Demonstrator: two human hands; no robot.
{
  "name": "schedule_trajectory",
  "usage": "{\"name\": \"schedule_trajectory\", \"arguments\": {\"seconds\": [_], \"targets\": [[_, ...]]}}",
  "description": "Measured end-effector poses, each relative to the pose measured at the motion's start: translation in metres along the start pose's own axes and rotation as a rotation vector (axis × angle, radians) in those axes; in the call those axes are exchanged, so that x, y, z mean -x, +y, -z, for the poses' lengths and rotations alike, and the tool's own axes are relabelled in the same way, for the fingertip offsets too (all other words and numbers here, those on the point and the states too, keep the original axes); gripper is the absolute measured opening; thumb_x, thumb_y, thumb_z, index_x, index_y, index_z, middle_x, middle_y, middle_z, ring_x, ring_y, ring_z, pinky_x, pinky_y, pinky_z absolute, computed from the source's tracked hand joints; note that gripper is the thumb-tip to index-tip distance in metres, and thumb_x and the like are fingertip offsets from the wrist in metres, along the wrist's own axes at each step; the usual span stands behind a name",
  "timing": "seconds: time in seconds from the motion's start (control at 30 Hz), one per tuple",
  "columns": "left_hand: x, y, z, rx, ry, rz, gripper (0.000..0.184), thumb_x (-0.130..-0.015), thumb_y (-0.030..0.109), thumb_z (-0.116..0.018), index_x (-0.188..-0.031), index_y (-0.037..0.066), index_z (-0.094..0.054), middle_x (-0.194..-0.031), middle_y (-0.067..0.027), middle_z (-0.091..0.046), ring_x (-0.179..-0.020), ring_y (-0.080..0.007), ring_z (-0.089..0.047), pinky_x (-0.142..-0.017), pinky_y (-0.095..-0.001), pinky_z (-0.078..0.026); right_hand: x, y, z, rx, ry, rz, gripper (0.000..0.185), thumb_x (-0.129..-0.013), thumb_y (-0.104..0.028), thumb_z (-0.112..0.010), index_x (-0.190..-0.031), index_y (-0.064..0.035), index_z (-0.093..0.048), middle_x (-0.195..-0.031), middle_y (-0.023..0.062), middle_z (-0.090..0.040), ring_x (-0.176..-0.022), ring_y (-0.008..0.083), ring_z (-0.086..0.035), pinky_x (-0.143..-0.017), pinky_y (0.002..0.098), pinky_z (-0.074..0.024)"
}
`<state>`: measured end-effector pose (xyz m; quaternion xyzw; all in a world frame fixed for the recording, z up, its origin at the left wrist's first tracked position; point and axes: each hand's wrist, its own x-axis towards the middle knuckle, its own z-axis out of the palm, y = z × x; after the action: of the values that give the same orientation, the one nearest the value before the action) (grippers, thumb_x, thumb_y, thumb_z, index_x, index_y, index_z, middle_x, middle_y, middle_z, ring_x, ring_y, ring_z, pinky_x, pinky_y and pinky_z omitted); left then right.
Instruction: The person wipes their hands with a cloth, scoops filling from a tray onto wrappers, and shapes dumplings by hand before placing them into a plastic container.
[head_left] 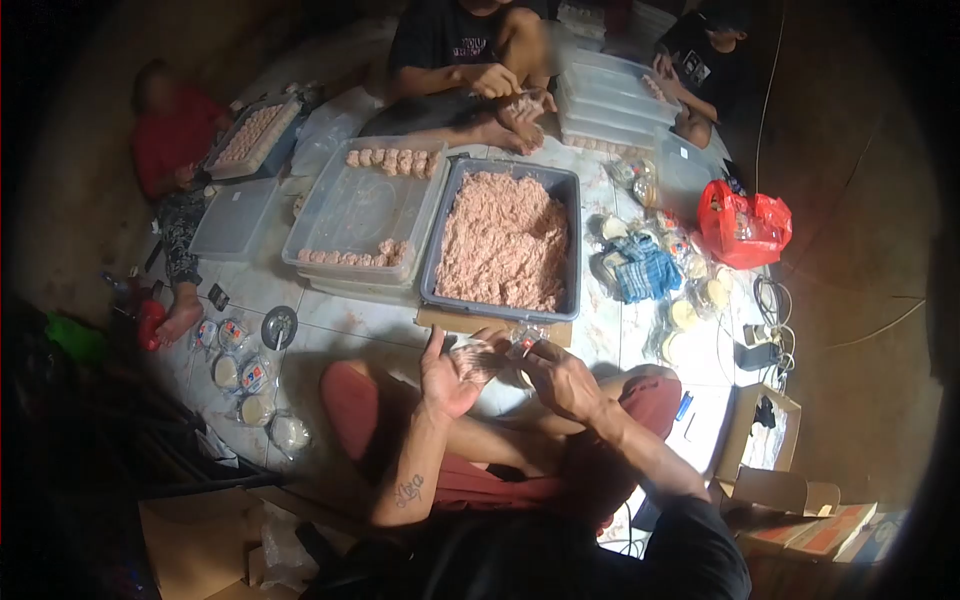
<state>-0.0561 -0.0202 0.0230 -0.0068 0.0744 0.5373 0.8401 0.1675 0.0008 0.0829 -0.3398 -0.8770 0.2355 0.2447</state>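
My left hand [453, 375] is raised in front of my lap, palm up with its fingers spread; something thin and pale lies over the fingers, too blurred to name. Close on its right, my right hand [562, 375] is closed on a small clear plastic packet [527, 343] with a red mark. Just beyond both hands stands a grey tub [574, 240] full of pink minced mixture [500, 240]. Left of the tub, a clear plastic box [360, 212] holds rows of shaped pink pieces at its far and near ends.
Wrapped round packs [228, 375] lie at the left beside a small dark dish [279, 327]. At the right are a red plastic bag [744, 225], a blue checked cloth [642, 268], cables and an open carton [790, 440]. Several people sit across and at the sides, near stacked boxes [610, 100].
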Motion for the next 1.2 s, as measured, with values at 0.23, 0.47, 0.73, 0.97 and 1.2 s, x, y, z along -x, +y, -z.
{"name": "schedule_trajectory", "arguments": {"seconds": [0.23,0.47,0.73,0.97,1.2], "targets": [[-0.001,0.003,-0.018,-0.098,0.102,-0.283,0.063,-0.103,0.05,-0.041,-0.133,-0.004,-0.052,-0.137,-0.0265,-0.056,-0.127,-0.0391,-0.054,-0.11,-0.0507,-0.042,-0.001,-0.03,0.001,-0.18,0.306,-0.36,0.014,-0.087,0.005,-0.064,-0.1,0.0014,-0.067,-0.091,0.0198,-0.066,-0.08,0.0359,-0.067,-0.069,0.0405,-0.0526],[-0.011,-0.01,-0.027,-0.357,0.166,-0.366,0.055,-0.103,0.035,-0.05,-0.138,-0.006,-0.046,-0.139,-0.0246,-0.055,-0.131,-0.0361,-0.052,-0.114,-0.0455,-0.039,0.001,-0.028,-0.027,-0.077,0.346,-0.332,0.009,-0.09,-0.002,-0.058,-0.098,0.0021,-0.06,-0.097,0.0251,-0.062,-0.09,0.0457,-0.062,-0.076,0.0496,-0.0509],[-0.009,-0.007,-0.023,-0.53,0.134,-0.382,0.052,-0.097,0.012,-0.06,-0.142,-0.008,-0.042,-0.14,-0.0255,-0.054,-0.132,-0.0322,-0.052,-0.113,-0.0404,-0.039,-0.006,-0.034,-0.001,-0.258,0.321,-0.402,0.01,-0.09,-0.001,-0.057,-0.098,0.0017,-0.062,-0.099,0.0253,-0.063,-0.089,0.0448,-0.063,-0.075,0.0491,-0.0516],[-0.005,-0.012,-0.039,-0.72,0.143,-0.39,0.057,-0.093,0.006,-0.067,-0.143,-0.008,-0.041,-0.139,-0.0245,-0.055,-0.128,-0.0311,-0.056,-0.109,-0.0377,-0.044,-0.002,-0.016,-0.017,-0.051,0.288,-0.227,0.017,-0.082,0.003,-0.058,-0.099,0.0017,-0.061,-0.096,0.0238,-0.061,-0.089,0.0451,-0.061,-0.075,0.0495,-0.0512],[-0.005,-0.006,-0.022,-0.857,0.189,-0.339,0.053,-0.095,0.002,-0.061,-0.143,-0.008,-0.041,-0.139,-0.0247,-0.055,-0.127,-0.0337,-0.057,-0.106,-0.0404,-0.048,-0.007,-0.012,-0.029,0.029,0.443,-0.236,0.008,-0.086,0.004,-0.059,-0.094,0.0016,-0.063,-0.09,0.0216,-0.062,-0.083,0.0428,-0.062,-0.07,0.0471,-0.0509]]}}
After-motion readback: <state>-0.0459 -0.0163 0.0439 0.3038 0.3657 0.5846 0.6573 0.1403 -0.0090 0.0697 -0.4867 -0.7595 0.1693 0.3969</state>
